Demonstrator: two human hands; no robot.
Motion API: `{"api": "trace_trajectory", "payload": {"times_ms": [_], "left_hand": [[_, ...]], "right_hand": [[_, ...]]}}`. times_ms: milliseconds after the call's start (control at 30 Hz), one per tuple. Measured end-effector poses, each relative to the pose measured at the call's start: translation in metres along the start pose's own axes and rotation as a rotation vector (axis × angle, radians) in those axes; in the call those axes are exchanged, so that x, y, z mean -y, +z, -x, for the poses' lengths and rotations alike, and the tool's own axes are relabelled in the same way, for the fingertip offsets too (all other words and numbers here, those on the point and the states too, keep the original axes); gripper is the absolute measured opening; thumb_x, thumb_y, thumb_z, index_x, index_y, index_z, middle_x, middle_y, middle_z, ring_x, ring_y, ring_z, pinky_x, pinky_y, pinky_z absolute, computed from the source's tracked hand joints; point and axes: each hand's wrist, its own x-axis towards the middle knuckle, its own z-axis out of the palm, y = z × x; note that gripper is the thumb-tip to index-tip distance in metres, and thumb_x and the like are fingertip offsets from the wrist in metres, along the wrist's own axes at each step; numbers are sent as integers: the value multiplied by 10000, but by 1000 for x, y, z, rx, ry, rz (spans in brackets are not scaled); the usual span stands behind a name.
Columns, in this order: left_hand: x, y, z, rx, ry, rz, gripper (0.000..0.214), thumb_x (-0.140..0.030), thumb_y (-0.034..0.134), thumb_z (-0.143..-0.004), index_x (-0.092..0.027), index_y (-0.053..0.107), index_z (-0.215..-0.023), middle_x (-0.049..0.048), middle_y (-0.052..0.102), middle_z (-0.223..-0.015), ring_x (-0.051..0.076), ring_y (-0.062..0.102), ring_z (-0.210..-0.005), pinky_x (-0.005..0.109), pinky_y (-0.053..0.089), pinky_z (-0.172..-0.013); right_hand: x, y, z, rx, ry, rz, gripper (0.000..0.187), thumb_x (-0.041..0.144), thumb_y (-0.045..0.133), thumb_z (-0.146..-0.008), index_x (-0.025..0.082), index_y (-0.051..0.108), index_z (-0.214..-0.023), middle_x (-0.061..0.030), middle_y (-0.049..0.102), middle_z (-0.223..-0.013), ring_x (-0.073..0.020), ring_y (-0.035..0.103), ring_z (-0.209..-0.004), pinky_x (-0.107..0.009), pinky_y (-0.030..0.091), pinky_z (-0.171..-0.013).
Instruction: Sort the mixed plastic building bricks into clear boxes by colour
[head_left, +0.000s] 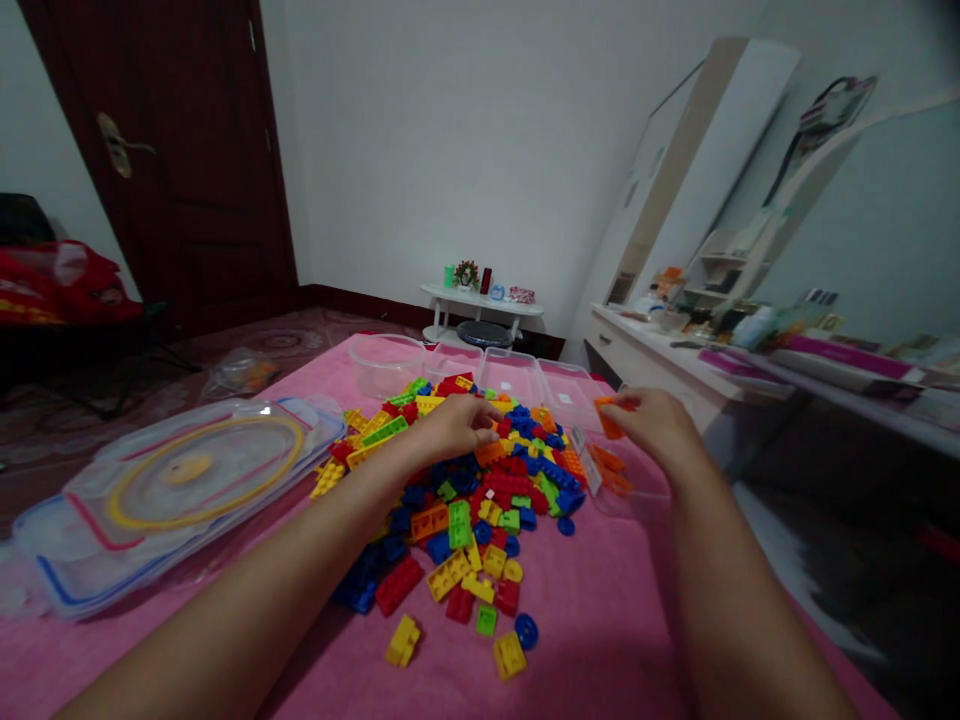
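A big heap of toy building bricks [514, 485] in red, blue, yellow, green and orange lies on a pink cloth. Over its middle, my left hand [461, 425] has curled fingers closed on an orange brick [491, 453], partly hidden beneath them. To the right, my right hand [651, 425] pinches another orange brick [609, 418] between thumb and fingers. Directly under it stands a clear plastic box [637, 505] with several orange pieces [611, 470] inside. Loose bricks, among them a yellow brick [403, 640] and a blue round piece [526, 631], lie at the near edge.
Behind the heap stand a clear round tub [386, 362] and several clear rectangular boxes [517, 372]. Stacked clear lids [187, 480] with coloured seals lie at the left on the pink cloth [592, 620]. A cluttered dressing table [667, 350] is at the right.
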Motion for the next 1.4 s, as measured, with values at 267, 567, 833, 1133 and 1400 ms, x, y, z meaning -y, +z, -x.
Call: {"api": "trace_trajectory", "payload": {"times_ms": [267,567,833,1133,1400], "left_hand": [[0,7,5,63,98,-355,472,-303,728,-623,-195,690,-1081,69,714,-937,212,639,-820,242,451,-686],[1,2,5,-35,33,-458,445,-159,553,-699,-176,666,-1129,81,709,-988,203,644,-857,262,469,-735],[7,-13,0,-191,-6,-444,422,-254,593,-708,-180,672,-1117,76,710,-974,199,647,-847,256,472,-720],[5,-14,0,-216,-2,-377,412,-267,607,-711,-166,673,-1106,70,716,-897,193,653,-807,250,466,-679],[8,-17,-1,-210,1,-382,416,-269,606,-715,-173,669,-1115,62,716,-909,188,652,-787,249,472,-683]], "right_hand": [[-6,10,1,137,44,207,400,375,660,-669,254,697,-1048,-103,694,-1011,-267,641,-913,-343,453,-707],[24,21,15,313,-180,225,271,199,607,-725,267,722,-961,-58,691,-1004,-212,609,-967,-297,447,-801],[33,53,26,355,-154,527,387,193,576,-769,242,658,-1145,-123,285,-1497,-391,99,-1392,-636,146,-1034],[25,69,26,404,-143,592,432,173,512,-805,174,591,-1229,-132,243,-1516,-386,114,-1391,-639,143,-1035],[30,61,28,306,-182,518,273,236,610,-734,166,704,-981,-158,416,-1383,-353,278,-1313,-563,244,-1008]]}}
